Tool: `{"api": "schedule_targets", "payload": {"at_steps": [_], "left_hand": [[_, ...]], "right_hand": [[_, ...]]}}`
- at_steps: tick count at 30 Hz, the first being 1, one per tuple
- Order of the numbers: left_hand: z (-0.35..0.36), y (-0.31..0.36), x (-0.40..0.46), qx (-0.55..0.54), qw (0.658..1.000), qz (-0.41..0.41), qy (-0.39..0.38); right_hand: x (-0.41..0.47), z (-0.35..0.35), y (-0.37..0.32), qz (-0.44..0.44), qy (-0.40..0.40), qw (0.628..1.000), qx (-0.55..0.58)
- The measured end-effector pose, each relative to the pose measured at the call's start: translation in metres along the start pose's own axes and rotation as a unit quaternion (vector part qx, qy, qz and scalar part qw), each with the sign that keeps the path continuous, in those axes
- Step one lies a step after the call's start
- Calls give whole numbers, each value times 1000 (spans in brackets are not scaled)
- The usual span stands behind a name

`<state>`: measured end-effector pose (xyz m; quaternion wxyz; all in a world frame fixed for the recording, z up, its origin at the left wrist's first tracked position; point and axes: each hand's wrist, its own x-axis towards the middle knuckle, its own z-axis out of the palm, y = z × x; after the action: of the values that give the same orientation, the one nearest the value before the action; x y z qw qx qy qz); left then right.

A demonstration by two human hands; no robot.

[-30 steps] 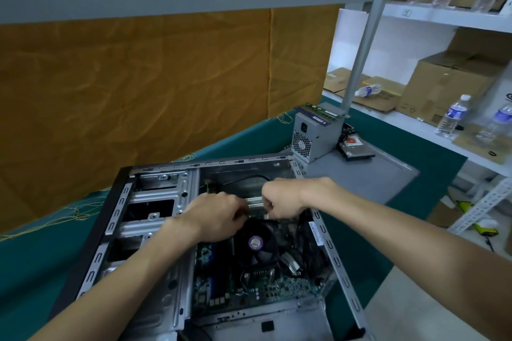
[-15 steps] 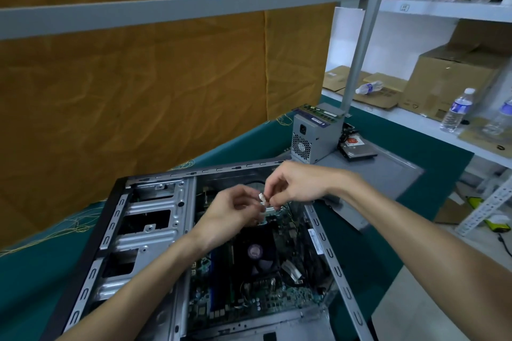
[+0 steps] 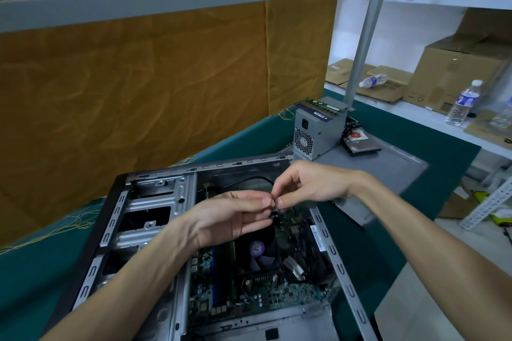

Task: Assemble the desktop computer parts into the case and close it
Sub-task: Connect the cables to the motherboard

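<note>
so the case (image 3: 155, 232) lies open on the table (image 3: 454, 163) with motherboard (image 3: 249, 293) in; power supply (image 3: 318, 130) (and drive (image 3: 360, 144)) wait outside. left hand (image 3: 230, 219) and right hand (image 3: 310, 185) pinch a tiny part (image 3: 273, 203) above it.

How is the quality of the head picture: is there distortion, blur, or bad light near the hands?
In the head view, the wide lens bends the grey beam and the shelf post; the light is soft and even, with no strong glare; the tiny part pinched between the left hand and right hand is too small and soft to identify; the case interior is dim.
</note>
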<state>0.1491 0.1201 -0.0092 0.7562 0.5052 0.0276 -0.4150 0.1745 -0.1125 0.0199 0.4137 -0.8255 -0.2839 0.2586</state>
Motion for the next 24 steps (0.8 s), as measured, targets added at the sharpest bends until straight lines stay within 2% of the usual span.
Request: {"api": "schedule_targets", "payload": {"at_steps": [5, 13, 24], "left_hand": [[2, 3, 1, -12, 1000, -26, -13], [-1, 4, 0, 48, 997, 57, -15], [9, -6, 8, 178, 967, 158, 91]], "right_hand": [[-2, -1, 6, -3, -21, 999, 38], [-4, 3, 10, -5, 17, 998, 67], [-2, 10, 5, 5, 34, 999, 42]]}}
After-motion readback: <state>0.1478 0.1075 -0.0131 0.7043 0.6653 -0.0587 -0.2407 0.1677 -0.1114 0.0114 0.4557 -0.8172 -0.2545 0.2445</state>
